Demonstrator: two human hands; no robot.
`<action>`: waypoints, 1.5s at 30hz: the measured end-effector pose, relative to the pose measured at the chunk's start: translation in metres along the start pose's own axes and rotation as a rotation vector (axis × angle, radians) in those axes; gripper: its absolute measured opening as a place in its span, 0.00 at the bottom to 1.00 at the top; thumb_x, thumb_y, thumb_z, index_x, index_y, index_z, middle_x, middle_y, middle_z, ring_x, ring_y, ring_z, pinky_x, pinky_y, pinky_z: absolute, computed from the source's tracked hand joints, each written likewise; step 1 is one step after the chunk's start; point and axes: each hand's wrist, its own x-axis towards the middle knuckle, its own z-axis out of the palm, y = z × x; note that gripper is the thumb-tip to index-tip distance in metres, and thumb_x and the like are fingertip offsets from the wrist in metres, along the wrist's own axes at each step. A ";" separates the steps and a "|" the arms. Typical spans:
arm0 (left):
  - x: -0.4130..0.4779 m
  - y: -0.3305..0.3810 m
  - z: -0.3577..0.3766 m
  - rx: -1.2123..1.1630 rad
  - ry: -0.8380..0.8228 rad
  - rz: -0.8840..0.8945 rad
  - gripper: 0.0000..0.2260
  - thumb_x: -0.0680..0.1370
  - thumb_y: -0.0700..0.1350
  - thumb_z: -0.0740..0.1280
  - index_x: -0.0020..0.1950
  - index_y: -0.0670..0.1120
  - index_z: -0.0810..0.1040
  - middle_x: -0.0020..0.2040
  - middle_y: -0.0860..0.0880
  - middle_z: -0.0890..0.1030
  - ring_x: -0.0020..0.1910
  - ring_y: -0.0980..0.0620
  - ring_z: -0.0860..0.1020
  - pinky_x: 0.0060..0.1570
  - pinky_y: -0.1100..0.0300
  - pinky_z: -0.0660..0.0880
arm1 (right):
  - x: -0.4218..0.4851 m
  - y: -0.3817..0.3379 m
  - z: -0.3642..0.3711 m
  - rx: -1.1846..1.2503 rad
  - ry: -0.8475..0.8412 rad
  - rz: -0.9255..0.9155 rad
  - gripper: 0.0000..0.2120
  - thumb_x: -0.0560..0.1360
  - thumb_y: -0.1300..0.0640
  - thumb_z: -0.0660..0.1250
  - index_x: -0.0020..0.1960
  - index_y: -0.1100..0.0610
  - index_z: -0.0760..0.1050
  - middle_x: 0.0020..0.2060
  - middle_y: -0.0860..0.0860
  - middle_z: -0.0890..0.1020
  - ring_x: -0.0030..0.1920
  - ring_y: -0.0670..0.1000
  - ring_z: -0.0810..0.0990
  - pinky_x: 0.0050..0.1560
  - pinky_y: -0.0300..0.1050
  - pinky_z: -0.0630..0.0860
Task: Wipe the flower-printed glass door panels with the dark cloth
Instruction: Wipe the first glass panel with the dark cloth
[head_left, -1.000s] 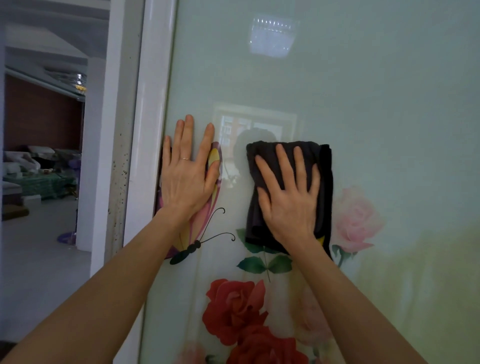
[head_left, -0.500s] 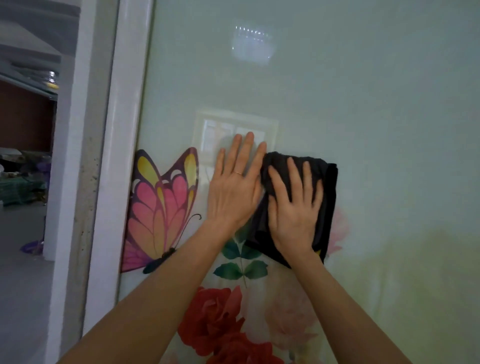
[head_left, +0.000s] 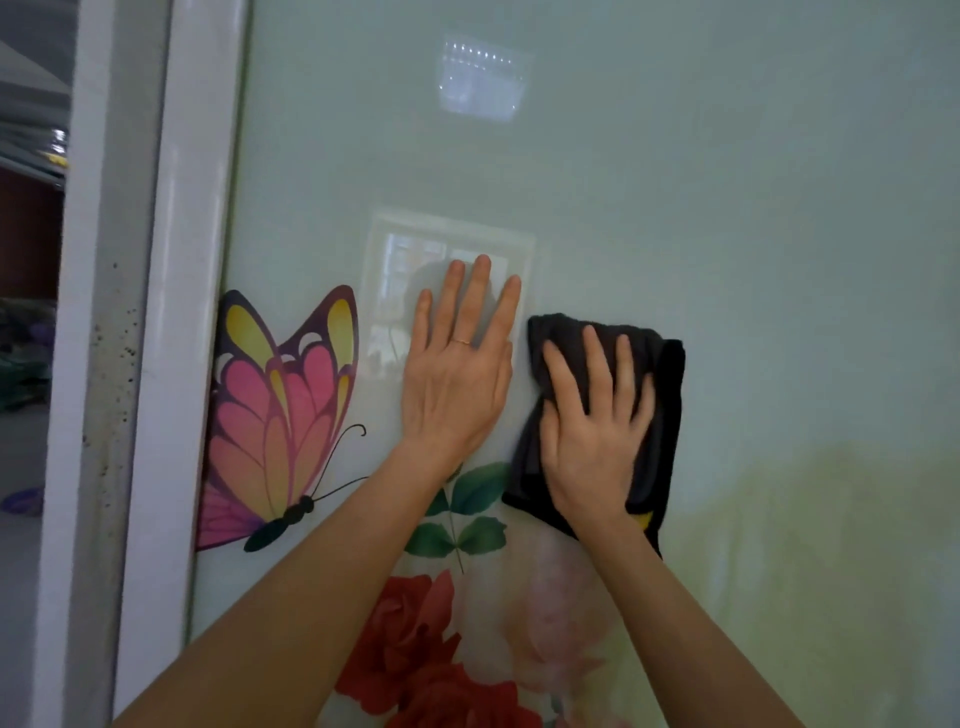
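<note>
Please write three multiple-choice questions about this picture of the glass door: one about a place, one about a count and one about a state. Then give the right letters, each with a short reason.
1. Where is the butterfly print?
A. Between the left hand and the white door frame
B. Under the cloth
C. Above both hands

2. How many hands press the dark cloth?
A. None
B. One
C. Two

3. How does the left hand lie?
A. In a fist
B. Flat on the glass panel, fingers straight
C. Gripping the cloth

Answers:
1 A: the butterfly print sits at the panel's edge, beside the frame.
2 B: only the right hand covers the cloth.
3 B: its palm and straight fingers rest on bare glass, not on the cloth.
</note>
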 end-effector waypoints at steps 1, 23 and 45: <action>0.000 0.000 0.000 -0.005 -0.004 0.001 0.24 0.84 0.46 0.56 0.81 0.46 0.61 0.81 0.41 0.57 0.80 0.40 0.55 0.78 0.41 0.52 | 0.000 0.007 -0.002 0.009 -0.012 -0.046 0.22 0.82 0.54 0.60 0.76 0.50 0.70 0.77 0.57 0.68 0.78 0.62 0.63 0.76 0.65 0.57; -0.002 0.001 0.001 0.015 0.038 0.004 0.24 0.84 0.46 0.58 0.81 0.49 0.62 0.81 0.41 0.58 0.80 0.40 0.55 0.79 0.44 0.49 | -0.017 0.059 -0.012 -0.050 0.020 0.132 0.21 0.85 0.52 0.57 0.76 0.50 0.69 0.77 0.57 0.68 0.78 0.60 0.64 0.74 0.64 0.61; 0.009 0.079 0.031 -0.092 0.108 0.079 0.26 0.79 0.36 0.67 0.77 0.46 0.69 0.78 0.39 0.64 0.78 0.38 0.60 0.77 0.41 0.53 | -0.021 0.134 -0.019 -0.103 0.134 0.390 0.20 0.83 0.55 0.58 0.74 0.51 0.70 0.74 0.57 0.71 0.76 0.60 0.67 0.68 0.65 0.68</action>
